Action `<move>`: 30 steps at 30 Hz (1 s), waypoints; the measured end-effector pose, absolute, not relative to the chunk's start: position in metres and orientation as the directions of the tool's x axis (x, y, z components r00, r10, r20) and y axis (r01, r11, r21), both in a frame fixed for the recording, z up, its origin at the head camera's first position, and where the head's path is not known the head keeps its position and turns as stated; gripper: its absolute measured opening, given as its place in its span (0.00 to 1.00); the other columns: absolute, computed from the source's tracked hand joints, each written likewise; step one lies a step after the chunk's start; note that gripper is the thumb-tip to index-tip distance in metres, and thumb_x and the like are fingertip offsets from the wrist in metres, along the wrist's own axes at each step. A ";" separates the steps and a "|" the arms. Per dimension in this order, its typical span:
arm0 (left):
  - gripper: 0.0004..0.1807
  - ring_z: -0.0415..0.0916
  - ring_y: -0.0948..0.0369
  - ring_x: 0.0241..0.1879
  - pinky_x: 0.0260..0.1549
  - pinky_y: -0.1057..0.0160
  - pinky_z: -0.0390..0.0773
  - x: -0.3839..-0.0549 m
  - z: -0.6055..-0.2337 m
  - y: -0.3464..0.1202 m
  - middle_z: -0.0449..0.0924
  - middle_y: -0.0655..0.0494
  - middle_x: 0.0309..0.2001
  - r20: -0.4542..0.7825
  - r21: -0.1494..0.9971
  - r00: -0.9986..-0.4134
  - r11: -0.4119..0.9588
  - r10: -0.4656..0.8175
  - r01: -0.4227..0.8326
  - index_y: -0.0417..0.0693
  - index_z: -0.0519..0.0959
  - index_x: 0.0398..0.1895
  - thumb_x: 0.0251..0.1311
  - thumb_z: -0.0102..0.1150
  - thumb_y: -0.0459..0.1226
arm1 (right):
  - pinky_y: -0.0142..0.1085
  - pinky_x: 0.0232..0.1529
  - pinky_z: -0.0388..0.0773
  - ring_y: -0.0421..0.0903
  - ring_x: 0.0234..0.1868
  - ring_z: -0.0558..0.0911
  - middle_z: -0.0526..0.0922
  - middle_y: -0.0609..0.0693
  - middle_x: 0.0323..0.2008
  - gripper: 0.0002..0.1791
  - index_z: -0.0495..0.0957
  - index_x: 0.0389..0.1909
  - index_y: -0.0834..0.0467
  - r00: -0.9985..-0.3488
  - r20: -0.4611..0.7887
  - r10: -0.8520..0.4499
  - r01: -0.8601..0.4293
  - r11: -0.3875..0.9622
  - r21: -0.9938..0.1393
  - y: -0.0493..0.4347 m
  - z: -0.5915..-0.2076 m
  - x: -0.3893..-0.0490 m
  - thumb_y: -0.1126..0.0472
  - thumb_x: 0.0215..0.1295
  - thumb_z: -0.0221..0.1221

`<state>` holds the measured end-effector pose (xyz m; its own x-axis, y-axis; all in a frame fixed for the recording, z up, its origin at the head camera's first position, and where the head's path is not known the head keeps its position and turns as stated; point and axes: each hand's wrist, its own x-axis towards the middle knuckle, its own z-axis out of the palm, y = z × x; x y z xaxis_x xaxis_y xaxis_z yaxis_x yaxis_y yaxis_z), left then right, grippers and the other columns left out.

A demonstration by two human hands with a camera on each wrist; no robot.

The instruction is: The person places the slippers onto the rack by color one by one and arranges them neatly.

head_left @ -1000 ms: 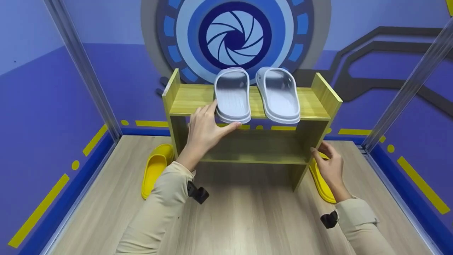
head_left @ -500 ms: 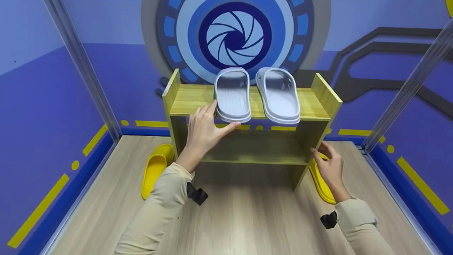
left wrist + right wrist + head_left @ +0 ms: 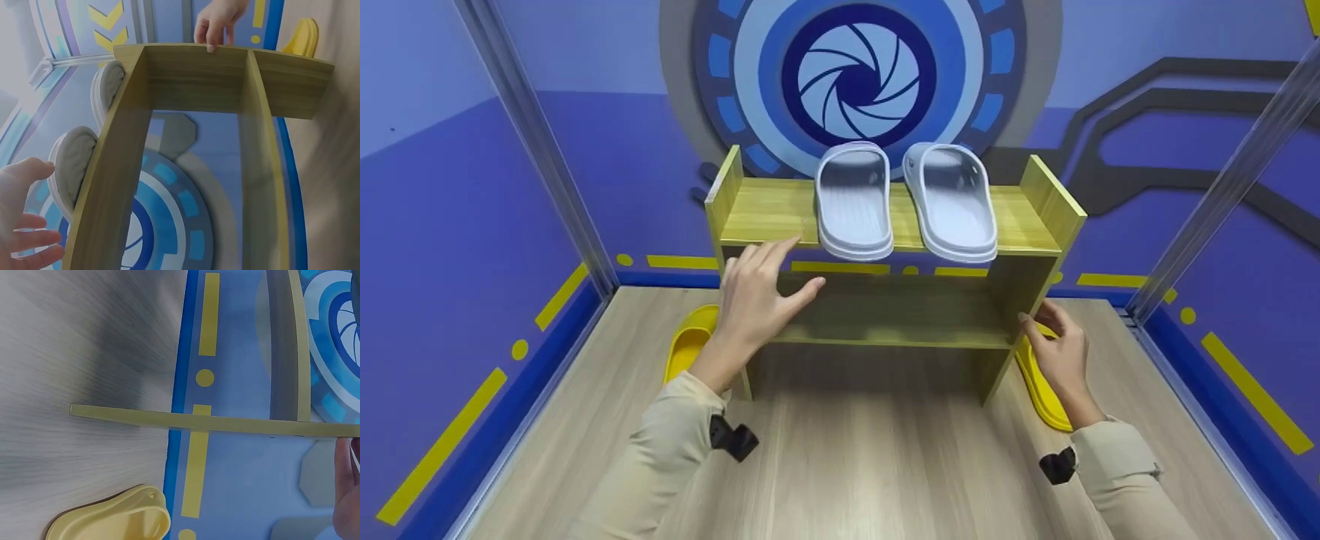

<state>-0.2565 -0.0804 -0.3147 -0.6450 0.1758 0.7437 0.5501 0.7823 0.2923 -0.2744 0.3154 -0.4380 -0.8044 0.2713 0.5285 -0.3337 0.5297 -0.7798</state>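
Two light grey clogs, one on the left (image 3: 855, 202) and one on the right (image 3: 952, 202), sit side by side on the top board of a wooden shoe rack (image 3: 772, 210). Their heels stick out over its front edge. My left hand (image 3: 757, 292) hovers in front of the rack's left part, thumb and fingers spread, holding nothing. In the left wrist view its fingertips are apart from the nearer clog (image 3: 73, 166). My right hand (image 3: 1057, 349) rests on the rack's right side panel, fingertips against its outer face, thumb at the front edge.
A yellow clog stands on the floor at each side of the rack, the left one (image 3: 690, 345) partly behind my left arm, the right one (image 3: 1046, 390) partly behind my right hand. Blue printed walls (image 3: 645, 172) enclose the floor (image 3: 855, 450) at the back and sides.
My left hand has let go of the left grey clog and moved left and down, away from it. The clogs, the rack and my right hand stay put.
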 end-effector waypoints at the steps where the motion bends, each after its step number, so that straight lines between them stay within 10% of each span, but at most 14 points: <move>1: 0.30 0.69 0.55 0.40 0.34 0.57 0.64 -0.256 -0.317 -0.083 0.76 0.51 0.44 0.744 0.292 -0.644 0.780 0.179 0.553 0.46 0.75 0.51 0.47 0.60 0.53 | 0.25 0.35 0.71 0.40 0.40 0.76 0.78 0.50 0.40 0.20 0.73 0.51 0.58 -0.806 0.526 0.272 -0.330 0.531 -0.781 0.316 -0.438 -0.275 0.56 0.57 0.58; 30: 0.22 0.72 0.54 0.39 0.39 0.56 0.67 -0.242 -0.397 -0.128 0.77 0.52 0.41 0.598 0.373 -0.778 0.792 0.192 0.483 0.44 0.77 0.45 0.47 0.63 0.47 | 0.23 0.35 0.71 0.41 0.40 0.76 0.77 0.57 0.40 0.19 0.72 0.51 0.64 -0.820 0.515 0.251 -0.351 0.490 -0.798 0.302 -0.418 -0.259 0.64 0.58 0.57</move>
